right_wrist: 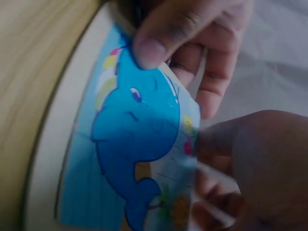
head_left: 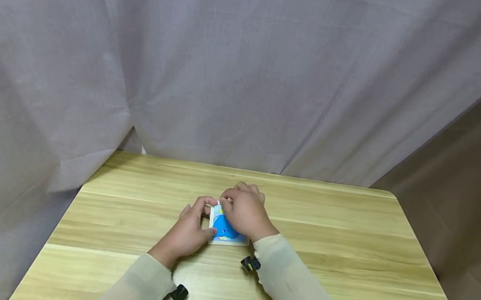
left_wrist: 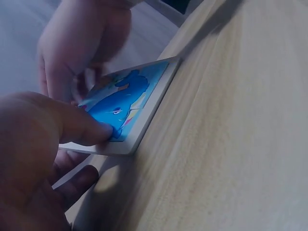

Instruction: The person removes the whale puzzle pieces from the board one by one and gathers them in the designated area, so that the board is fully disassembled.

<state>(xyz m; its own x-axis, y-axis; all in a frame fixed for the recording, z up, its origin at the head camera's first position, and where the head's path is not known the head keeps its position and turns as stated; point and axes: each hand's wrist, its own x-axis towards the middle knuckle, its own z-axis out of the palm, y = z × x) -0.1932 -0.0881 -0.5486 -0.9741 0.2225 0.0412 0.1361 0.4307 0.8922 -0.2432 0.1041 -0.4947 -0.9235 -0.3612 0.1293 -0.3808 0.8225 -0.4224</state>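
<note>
A framed jigsaw puzzle (head_left: 224,230) with a blue whale picture is near the middle of the table in the head view. My left hand (head_left: 190,230) grips its left side, the thumb over the picture and the fingers at the frame's outer side and underneath. At the far edge, my right hand (head_left: 246,214) pinches the puzzle near its upper left corner, fingers curled. The left wrist view has the puzzle (left_wrist: 120,103) tilted, its near frame corner raised over the table. In the right wrist view, the right hand (right_wrist: 262,154) hides part of that edge, and its fingertips are partly covered.
A wooden table (head_left: 343,258) with light grain stretches out around both hands. Grey curtain cloth (head_left: 248,72) hangs behind it and along the left side. A dark wrist strap piece (head_left: 180,293) sits by the left sleeve, another (head_left: 250,264) by the right.
</note>
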